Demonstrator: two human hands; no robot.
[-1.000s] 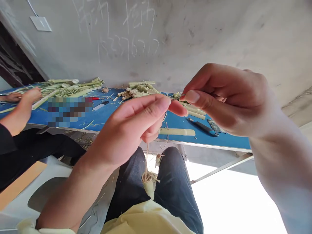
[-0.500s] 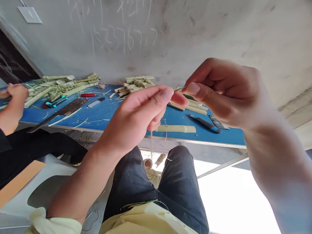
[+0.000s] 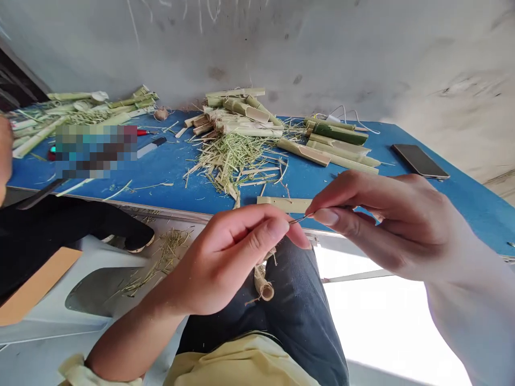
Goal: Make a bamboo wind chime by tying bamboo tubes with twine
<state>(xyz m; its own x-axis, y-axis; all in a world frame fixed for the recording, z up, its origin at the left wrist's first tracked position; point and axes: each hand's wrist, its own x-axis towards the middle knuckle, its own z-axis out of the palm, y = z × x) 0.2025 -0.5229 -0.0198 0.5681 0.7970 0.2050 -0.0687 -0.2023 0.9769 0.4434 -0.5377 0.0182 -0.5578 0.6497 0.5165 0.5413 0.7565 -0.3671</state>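
My left hand (image 3: 231, 254) and my right hand (image 3: 386, 222) meet above my lap, each pinching one end of a thin needle-like sliver (image 3: 300, 219) between thumb and forefinger. A string hangs from my left hand down to a small pale bamboo piece wound with twine (image 3: 263, 284), which dangles over my dark trousers (image 3: 298, 316). The fingers of both hands are pressed together.
A blue table (image 3: 173, 171) carries heaps of split bamboo pieces (image 3: 241, 115), green shavings (image 3: 231, 155), longer bamboo strips (image 3: 338, 145) and a phone (image 3: 420, 161). A flat bamboo slat (image 3: 281, 203) lies at its front edge. Another person in black (image 3: 52, 225) sits at the left.
My view has tipped downward, so both hands now appear lower, in front of the table edge. The pinch on the sliver is kept. The dangling bamboo piece has risen closer to my left hand.
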